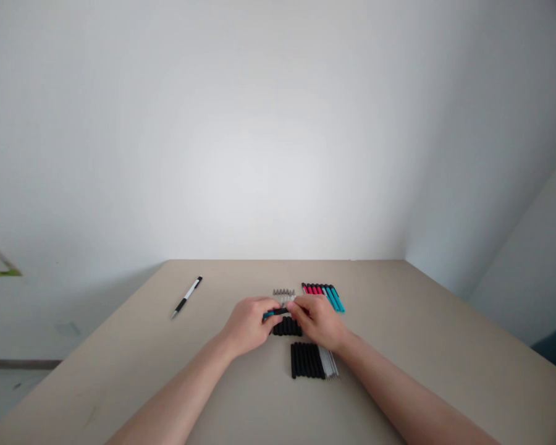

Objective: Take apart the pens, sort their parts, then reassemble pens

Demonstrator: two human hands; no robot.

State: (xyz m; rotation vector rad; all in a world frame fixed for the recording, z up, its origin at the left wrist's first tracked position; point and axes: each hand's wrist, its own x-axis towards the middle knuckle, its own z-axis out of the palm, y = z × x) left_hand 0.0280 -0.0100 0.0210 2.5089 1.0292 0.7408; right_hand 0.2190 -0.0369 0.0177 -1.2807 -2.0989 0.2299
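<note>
Both ends of the teal pen (275, 313) are pinched just above the black row (288, 328), left hand (248, 324) closed on its teal end, right hand (317, 321) on its dark end, so a slipping grip might drop it and scatter that row over the surface (398, 346).

Beige table (120, 371); black-white pen (186, 297); pink, teal barrels (323, 296).
</note>
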